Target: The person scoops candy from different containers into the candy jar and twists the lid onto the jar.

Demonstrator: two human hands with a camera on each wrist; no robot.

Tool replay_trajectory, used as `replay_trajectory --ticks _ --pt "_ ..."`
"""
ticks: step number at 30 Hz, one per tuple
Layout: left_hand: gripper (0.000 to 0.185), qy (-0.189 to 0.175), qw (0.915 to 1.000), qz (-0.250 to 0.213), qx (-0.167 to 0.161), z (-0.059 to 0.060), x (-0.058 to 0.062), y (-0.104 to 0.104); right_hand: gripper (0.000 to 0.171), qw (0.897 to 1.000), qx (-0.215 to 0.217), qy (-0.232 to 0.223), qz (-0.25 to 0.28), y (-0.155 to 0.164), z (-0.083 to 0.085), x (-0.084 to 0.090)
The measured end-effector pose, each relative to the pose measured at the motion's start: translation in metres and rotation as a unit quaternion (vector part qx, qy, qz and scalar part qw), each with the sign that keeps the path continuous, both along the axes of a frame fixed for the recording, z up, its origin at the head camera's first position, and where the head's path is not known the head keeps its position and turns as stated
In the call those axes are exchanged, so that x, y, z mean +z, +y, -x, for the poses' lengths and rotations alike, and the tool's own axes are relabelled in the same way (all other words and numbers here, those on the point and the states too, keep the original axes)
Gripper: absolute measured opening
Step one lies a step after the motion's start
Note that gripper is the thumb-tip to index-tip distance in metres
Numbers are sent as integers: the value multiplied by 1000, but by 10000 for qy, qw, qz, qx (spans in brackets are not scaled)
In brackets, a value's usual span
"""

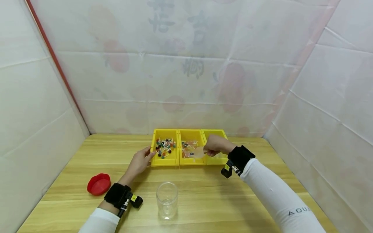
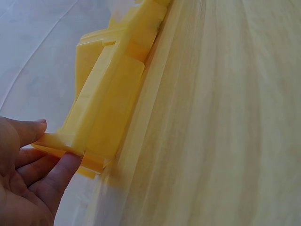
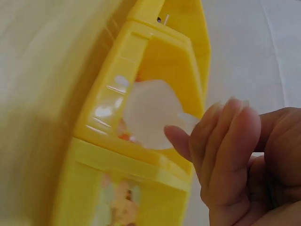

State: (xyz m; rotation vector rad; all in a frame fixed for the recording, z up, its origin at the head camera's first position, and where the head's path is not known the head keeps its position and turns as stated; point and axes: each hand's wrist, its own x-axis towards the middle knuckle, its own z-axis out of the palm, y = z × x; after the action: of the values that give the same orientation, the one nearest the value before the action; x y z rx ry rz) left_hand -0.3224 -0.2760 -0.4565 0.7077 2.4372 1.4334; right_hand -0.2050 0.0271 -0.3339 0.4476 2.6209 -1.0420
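Observation:
Three yellow bins (image 1: 164, 163) stand joined in a row at the table's back. My left hand (image 1: 141, 160) grips the left bin's outer side, its thumb at the rim and its fingers below in the left wrist view. A translucent white scoop (image 3: 153, 113) is pinched by its handle in my right hand (image 1: 217, 145), its bowl over the middle bin. Small ball-headed sticks (image 1: 164, 147) in several colours fill the left bin. Similar sticks (image 1: 187, 144) and orange pieces lie in the middle one, partly hidden under the scoop. My right hand hides much of the right bin (image 1: 214, 132).
A clear glass jar (image 1: 167, 202) stands upright on the wooden table (image 1: 204, 207), front of centre. To the left lies a red scalloped lid or dish (image 1: 99, 185). White sheeting (image 1: 175, 81) rises behind the bins and on both sides.

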Motion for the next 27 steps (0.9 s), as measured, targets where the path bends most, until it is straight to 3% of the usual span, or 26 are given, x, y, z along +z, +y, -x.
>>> replay_trajectory --ticks 10,20,27 --pt "54 68 10000 52 41 1 2 -2 21 9862 -659 17 1519 -5 1 -22" --pt "52 313 9991 291 42 1 2 -2 21 9665 -1159 360 2263 -25 8 -52" --pt "52 496 9980 390 39 0 5 -2 25 9440 -1814 551 2702 -32 20 -62"
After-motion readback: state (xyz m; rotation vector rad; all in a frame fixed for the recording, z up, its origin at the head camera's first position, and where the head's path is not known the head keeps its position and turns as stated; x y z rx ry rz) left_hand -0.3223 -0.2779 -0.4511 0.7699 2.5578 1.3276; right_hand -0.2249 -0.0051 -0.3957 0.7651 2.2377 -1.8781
